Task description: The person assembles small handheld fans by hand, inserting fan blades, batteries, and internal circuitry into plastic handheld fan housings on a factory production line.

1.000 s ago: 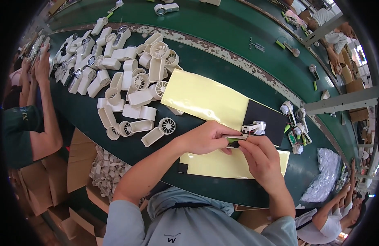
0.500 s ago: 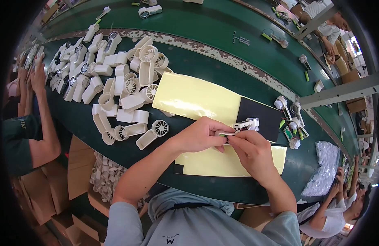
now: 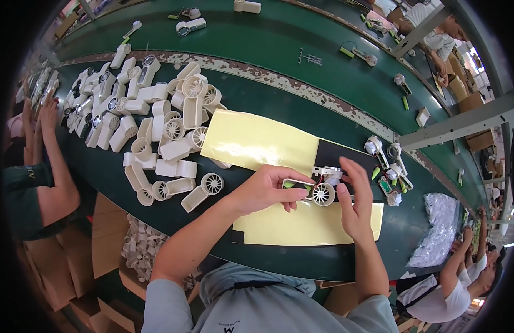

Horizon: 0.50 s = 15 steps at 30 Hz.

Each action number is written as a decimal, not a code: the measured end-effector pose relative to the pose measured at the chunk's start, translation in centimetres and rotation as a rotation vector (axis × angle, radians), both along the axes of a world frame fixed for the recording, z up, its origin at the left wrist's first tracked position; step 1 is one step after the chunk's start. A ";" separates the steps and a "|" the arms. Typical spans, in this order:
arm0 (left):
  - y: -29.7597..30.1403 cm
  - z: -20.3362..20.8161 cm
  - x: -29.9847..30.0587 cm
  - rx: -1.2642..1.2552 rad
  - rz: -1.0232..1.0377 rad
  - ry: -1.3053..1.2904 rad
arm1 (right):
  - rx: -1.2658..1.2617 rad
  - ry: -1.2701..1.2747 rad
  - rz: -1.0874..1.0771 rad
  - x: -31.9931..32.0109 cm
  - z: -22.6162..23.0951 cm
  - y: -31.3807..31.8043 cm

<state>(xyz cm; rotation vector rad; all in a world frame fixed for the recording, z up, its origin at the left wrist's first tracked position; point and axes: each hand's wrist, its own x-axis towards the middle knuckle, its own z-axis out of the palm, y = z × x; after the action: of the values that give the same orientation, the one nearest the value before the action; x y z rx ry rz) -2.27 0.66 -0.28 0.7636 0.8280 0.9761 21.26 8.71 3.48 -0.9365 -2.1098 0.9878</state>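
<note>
Holds a cream fan housing (image 3: 323, 195) in the left hand (image 3: 268, 190), with the grip closed on its handle end and the thumb along the near edge. Points the round, spoked end rightward, above a yellow sheet (image 3: 307, 226), and shows a green piece (image 3: 290, 184) inside the handle. Has a white round-headed unit (image 3: 327, 172) just beyond the spoked end, with thin reddish wires beside it. Hovers around that end with the right hand (image 3: 357, 197), fingers and thumb spread in an open grip; cannot tell whether touching the unit. Faces a dark green tabletop (image 3: 398, 238), with a heap of cream housings (image 3: 171, 130) at left, a second yellow sheet (image 3: 259, 140) and a black panel (image 3: 340, 154) beyond the hands, wired assemblies (image 3: 391, 169) and a clear plastic bag (image 3: 437, 230) at right.
</note>
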 end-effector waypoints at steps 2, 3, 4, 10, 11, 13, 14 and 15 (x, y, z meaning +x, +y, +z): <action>-0.1 -0.3 0.2 0.084 0.056 -0.003 | -0.048 -0.025 0.095 -0.1 -0.7 0.5; -0.3 -0.5 0.4 0.074 0.082 -0.003 | -0.073 -0.042 0.124 -0.3 -0.5 0.5; -0.3 -0.3 0.4 0.073 0.080 0.001 | -0.073 -0.038 0.123 -0.5 -0.5 0.7; -0.8 0.2 0.4 0.079 0.111 -0.126 | -0.408 0.074 0.332 -0.5 -0.5 1.6; -0.9 0.2 0.4 0.065 0.109 -0.149 | -0.405 0.075 0.335 -0.8 -0.6 1.6; -1.0 0.0 0.4 0.055 0.110 -0.171 | -0.604 0.237 0.334 -1.3 -1.2 1.6; -1.2 -0.3 0.5 0.040 0.095 -0.246 | -0.736 0.235 0.367 -1.4 -1.3 1.6; -1.3 -0.5 0.5 0.025 0.080 -0.322 | -0.869 0.230 0.400 -1.5 -1.4 1.5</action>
<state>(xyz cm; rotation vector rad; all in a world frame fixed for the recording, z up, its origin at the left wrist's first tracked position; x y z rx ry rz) -1.77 -0.68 -0.77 0.5779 0.5701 1.1468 19.72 10.23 2.13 -0.7134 -1.6793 2.1985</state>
